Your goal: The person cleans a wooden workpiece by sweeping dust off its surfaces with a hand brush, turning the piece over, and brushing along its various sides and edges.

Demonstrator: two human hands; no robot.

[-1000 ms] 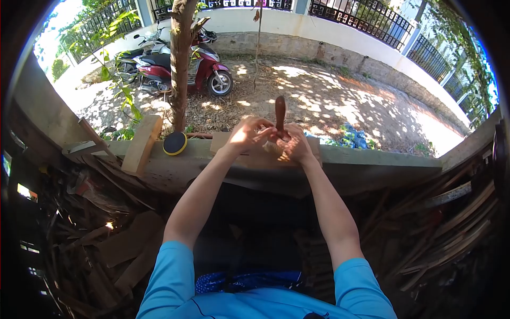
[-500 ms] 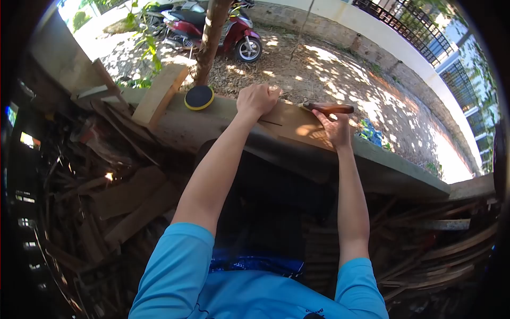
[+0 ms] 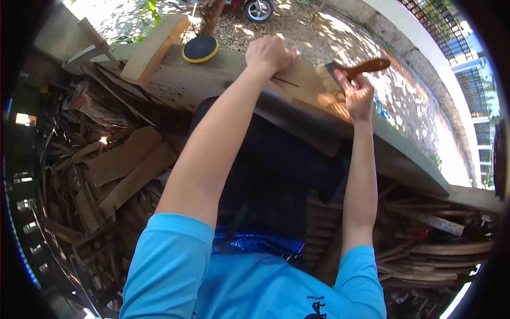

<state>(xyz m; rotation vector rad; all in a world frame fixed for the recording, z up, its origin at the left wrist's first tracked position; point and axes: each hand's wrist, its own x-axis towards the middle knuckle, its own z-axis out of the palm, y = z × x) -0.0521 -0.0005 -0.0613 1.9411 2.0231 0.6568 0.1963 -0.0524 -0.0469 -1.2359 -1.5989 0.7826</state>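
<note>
A flat wooden board (image 3: 304,89) lies along the ledge in front of me, with a dark narrow slot near its left part. My left hand (image 3: 268,56) is closed over the board's far left portion, its fingertips hidden behind the knuckles. In my right hand (image 3: 358,97) is a wide brush (image 3: 366,67) with a brown wooden handle, a metal band and pale bristles. Its handle points to the right and the bristles are at the board's right part; whether they touch is hard to tell. Left of my left hand sits a round black-and-yellow sanding pad (image 3: 201,49).
The concrete ledge (image 3: 409,154) runs across in front of me. A thick wooden block (image 3: 155,50) rests on its left part. Scrap wood (image 3: 125,159) is piled below on the left, and stacked wood strips (image 3: 441,258) lie at right. A motorbike wheel (image 3: 258,9) shows beyond the ledge.
The view has tipped downward, so the motorbike is mostly cut off. My right hand has raised and turned the brush, showing its bristles more. My left hand stays on the board.
</note>
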